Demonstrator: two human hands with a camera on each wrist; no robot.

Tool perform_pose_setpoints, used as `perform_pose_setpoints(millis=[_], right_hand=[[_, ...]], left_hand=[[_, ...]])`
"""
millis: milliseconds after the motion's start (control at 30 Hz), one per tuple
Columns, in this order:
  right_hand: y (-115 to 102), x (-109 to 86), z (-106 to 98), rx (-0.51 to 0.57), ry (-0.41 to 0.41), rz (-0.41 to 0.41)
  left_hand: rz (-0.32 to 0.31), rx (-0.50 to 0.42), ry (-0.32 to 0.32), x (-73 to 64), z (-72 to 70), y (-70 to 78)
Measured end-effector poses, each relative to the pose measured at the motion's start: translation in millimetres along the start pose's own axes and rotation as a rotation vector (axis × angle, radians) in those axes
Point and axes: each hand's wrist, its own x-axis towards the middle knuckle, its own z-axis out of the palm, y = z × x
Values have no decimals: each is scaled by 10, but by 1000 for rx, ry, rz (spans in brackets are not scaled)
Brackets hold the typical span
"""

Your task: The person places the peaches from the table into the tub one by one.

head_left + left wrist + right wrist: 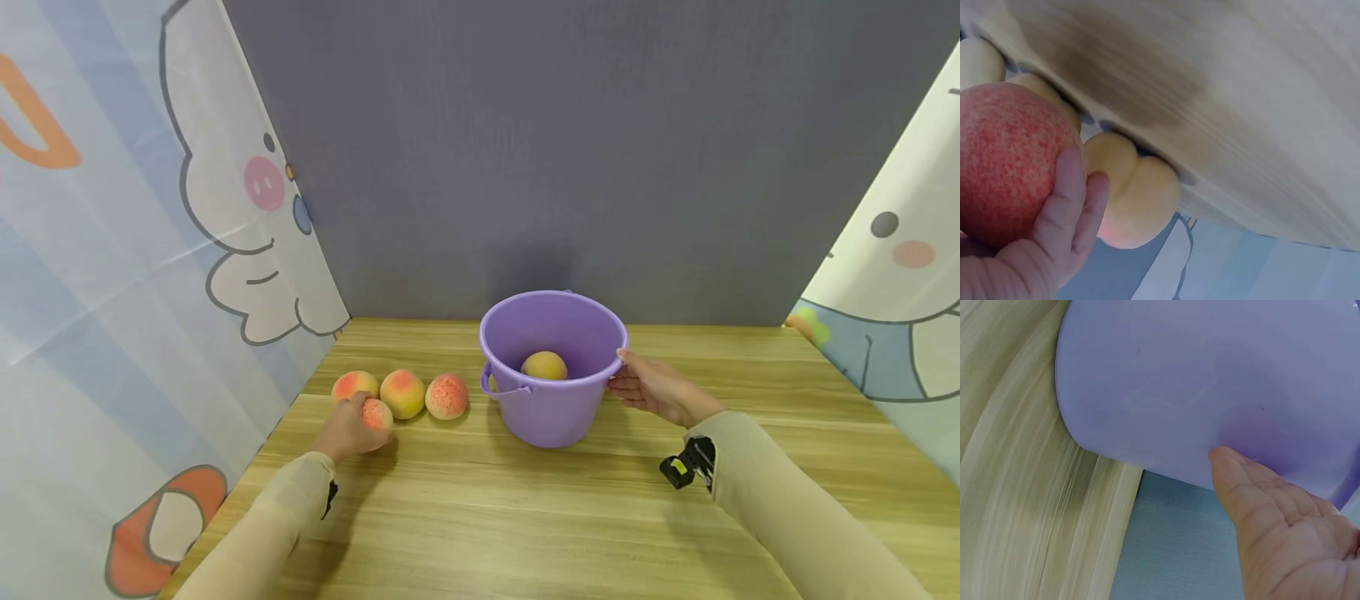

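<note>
My left hand (pixel 352 427) grips a speckled red peach (pixel 1013 162), its fingers wrapped along the side. Three other peaches sit in a row just behind it: a yellow-red peach (pixel 354 384) on the left, a yellow peach with a red top (pixel 402 394) in the middle and a speckled pink peach (pixel 447 397) on the right. A purple bucket (pixel 547 417) stands upright to their right, with a yellow peach (pixel 545 366) inside. My right hand (pixel 660 390) holds the bucket's right rim, thumb at the edge and fingers (pixel 1254 494) against the outer wall.
The bucket's handle (pixel 501 392) hangs down on its left side. A wooden tabletop (pixel 480 517) lies under everything. Behind it rises a dark grey panel (pixel 525 150); cartoon-printed cloths (pixel 112 275) flank both sides.
</note>
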Motion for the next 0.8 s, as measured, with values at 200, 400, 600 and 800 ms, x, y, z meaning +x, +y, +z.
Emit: perform_pose_setpoints(millis=[200, 400, 600, 800], right_hand=[[16, 2, -8, 7, -15, -2], [20, 12, -12, 8, -16, -4], [12, 17, -15, 2, -16, -6], [9, 15, -8, 5, -11, -8]], left_hand=[[10, -52, 4, -8, -67, 69], [-2, -71, 6, -18, -167, 166], [11, -107, 26, -1, -278, 242], [20, -83, 20, 22, -364, 325]])
